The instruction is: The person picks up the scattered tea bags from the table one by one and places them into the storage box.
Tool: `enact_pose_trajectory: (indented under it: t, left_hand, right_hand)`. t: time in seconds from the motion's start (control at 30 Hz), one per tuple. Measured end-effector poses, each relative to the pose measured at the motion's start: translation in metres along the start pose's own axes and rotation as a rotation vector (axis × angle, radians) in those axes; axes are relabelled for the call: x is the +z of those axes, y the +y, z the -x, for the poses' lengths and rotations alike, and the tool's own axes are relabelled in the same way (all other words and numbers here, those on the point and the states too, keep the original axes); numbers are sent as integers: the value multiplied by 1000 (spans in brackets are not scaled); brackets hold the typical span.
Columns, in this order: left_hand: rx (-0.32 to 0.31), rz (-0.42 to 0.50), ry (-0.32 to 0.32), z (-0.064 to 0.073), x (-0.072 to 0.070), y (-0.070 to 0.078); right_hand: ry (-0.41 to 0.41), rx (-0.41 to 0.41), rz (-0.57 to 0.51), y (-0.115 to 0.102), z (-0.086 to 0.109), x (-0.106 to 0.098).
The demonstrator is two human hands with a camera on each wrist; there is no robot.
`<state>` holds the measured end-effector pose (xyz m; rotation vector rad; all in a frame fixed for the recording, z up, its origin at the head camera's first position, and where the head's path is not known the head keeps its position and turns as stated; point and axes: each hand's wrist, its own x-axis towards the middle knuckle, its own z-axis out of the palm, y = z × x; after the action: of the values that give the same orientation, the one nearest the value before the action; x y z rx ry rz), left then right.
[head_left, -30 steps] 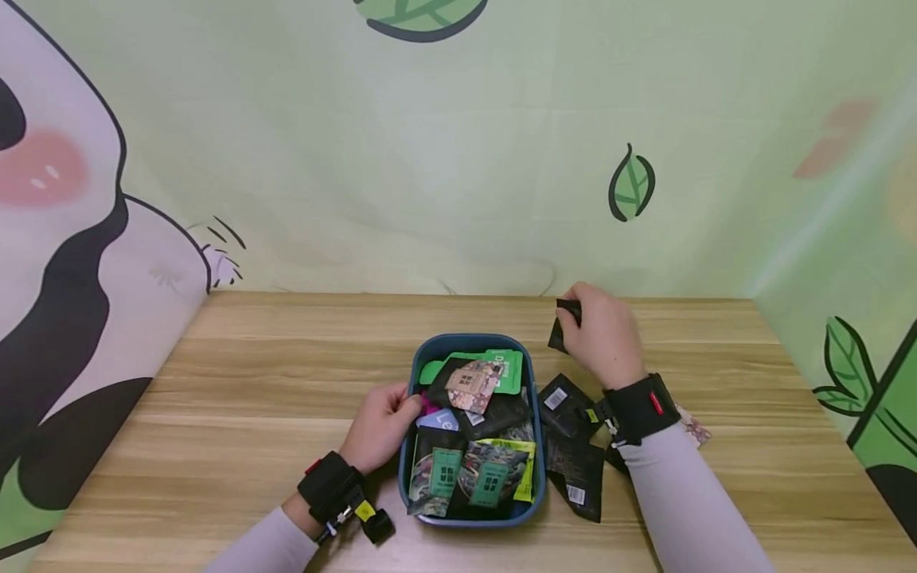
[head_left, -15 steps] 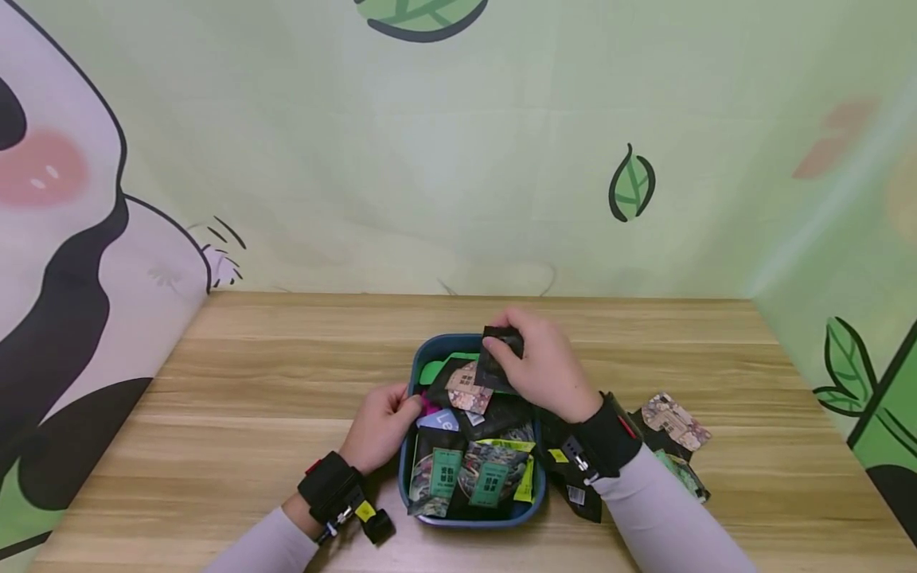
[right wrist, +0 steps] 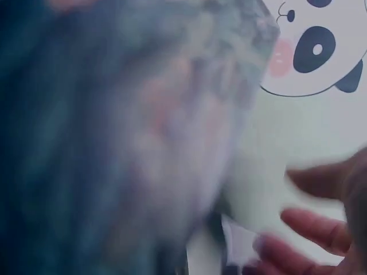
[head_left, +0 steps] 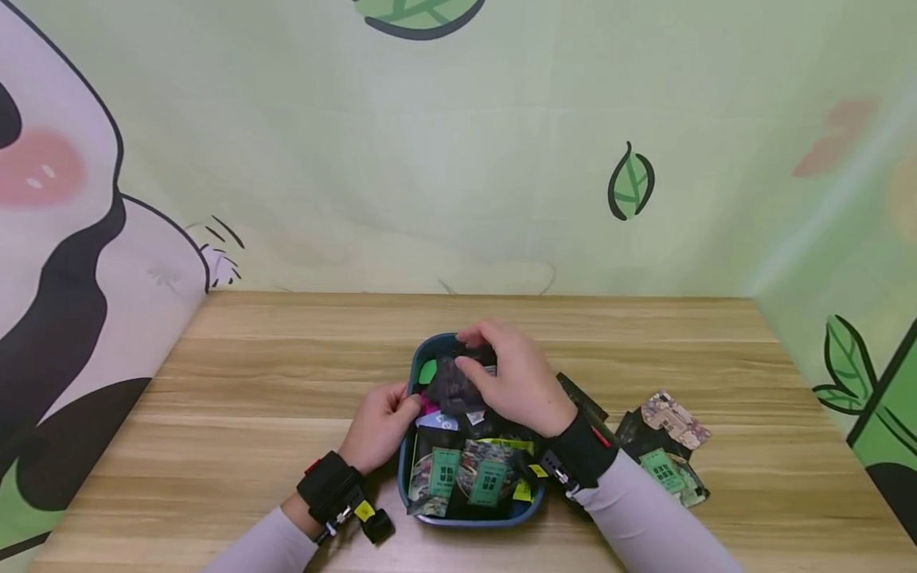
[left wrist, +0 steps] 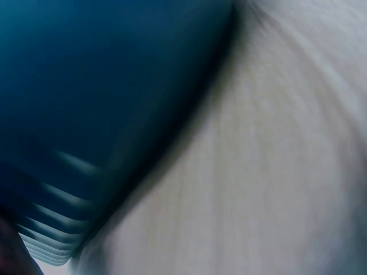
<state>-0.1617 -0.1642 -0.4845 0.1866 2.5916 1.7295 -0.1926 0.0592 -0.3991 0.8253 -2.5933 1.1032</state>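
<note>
A dark blue plastic basket [head_left: 469, 522], filled with small packets, stands on the wooden table. My left hand [head_left: 378, 426] grips its left rim between thumb and fingers; the ribbed blue wall [left wrist: 109, 91] fills much of the left wrist view. Over the basket's far half is my right hand [head_left: 519, 378], thumb and fingers spread apart. A blurred black packet [head_left: 460, 390] lies just below that thumb, on top of the others. In the right wrist view the fingers [right wrist: 315, 226] are parted with nothing between them. Black packets with green labels [head_left: 489, 481] fill the near half.
To the right of the basket lie more black packets, one with a pink floral end [head_left: 675, 418] and one with a green label [head_left: 662, 469]. Another black packet [head_left: 582, 395] is partly hidden by the right wrist strap. A printed cloth backdrop [head_left: 430, 159] rises behind the table [head_left: 301, 358].
My right hand has carried a black packet leftward from behind the table packets to over the basket, and its fingers have let it go there. My left hand has stayed on the rim.
</note>
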Motion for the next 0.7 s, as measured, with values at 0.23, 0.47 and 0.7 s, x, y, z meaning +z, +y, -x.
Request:
enact_pose_trajectory:
  t: [0.23,0.47,0.7]
  left_hand:
    - [8,3,-6,0,-1,-1]
    - [7,1,2,-1,-1,-1]
    - [5,-13,1,-1,0,-1]
  right_hand:
    - [-97,60,85,3,0,-5]
    - [-155,97,135,7,-1,-14]
    - [-152,132,155,21,7,-26]
